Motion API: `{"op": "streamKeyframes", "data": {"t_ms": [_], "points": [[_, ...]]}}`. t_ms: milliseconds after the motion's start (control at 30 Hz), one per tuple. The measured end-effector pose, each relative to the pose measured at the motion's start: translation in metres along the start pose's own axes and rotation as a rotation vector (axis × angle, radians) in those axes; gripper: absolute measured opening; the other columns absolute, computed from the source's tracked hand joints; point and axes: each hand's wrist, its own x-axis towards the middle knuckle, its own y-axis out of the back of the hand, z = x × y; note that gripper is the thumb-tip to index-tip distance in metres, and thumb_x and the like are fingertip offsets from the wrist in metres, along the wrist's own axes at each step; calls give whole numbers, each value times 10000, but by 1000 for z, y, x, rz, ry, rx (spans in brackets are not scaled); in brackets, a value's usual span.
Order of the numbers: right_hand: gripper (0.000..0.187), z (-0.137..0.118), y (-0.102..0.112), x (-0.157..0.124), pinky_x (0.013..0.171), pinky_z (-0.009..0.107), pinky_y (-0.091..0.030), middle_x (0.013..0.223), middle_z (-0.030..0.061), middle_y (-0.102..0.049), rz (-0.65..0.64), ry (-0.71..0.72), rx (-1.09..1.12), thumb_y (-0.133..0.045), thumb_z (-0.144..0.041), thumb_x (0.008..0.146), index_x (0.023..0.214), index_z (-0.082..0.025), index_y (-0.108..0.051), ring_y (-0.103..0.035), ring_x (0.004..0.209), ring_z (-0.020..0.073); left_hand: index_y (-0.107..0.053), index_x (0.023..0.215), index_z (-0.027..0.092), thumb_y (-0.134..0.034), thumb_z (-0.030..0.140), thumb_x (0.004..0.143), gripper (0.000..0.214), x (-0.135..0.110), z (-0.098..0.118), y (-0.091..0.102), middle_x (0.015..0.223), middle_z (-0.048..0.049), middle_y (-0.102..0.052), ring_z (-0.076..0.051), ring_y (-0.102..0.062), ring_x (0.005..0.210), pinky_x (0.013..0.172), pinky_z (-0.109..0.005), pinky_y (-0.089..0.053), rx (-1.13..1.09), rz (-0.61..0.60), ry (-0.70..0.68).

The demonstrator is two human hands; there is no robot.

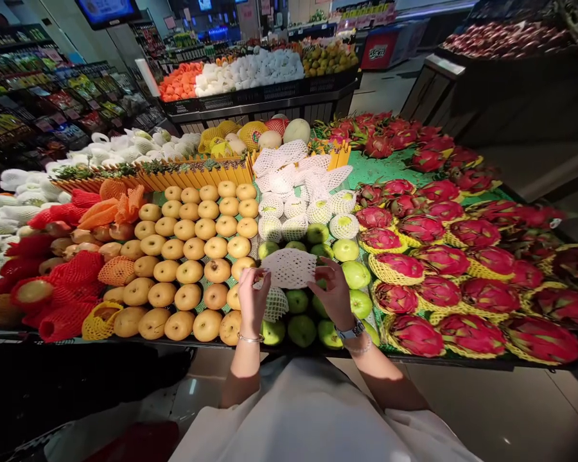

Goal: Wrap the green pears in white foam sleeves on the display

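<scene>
A long supermarket fruit display (125, 338) fills the view, with dragon fruit (443, 276) in yellow nets on the right, golden pears (187, 256) on the left, and green fruit (301, 330) in the middle by the near edge. Above the green fruit, a white foam net sleeve (289, 268) stretches between the left hand (253, 300) and right hand (334, 294). Fingers (261, 276) on both hands appear to pinch opposite edges, holding the mesh spread rather than clenched or released. The main risk is the thin foam: pulling harder could tear it, and a loosened pinch could let it spring shut or drop among the fruit. The wrists also hang close above the stacked rows, so a careless dip could bump green fruit, which could roll off the near edge.
</scene>
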Motion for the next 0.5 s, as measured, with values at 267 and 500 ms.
{"op": "streamKeyframes", "data": {"t_ms": [267, 500], "points": [[253, 13, 6, 7, 599, 280, -552, 779, -25, -622, -95, -171, 169, -576, -253, 732, 969, -270, -490, -631, 689, 169, -553, 867, 217, -589, 254, 858, 52, -14, -9, -14, 870, -22, -586, -174, -580, 865, 853, -297, -487, -289, -140, 154], [114, 20, 11, 16, 520, 272, -515, 670, -26, -644, -196, -156, 133, -590, -262, 707, 818, -237, -599, -603, 590, 165, -569, 971, 221, -532, 266, 831, 152, -17, -23, -13, 963, -40, -609, -221, -584, 968, 911, -343, -484, -475, -251, 254]]}}
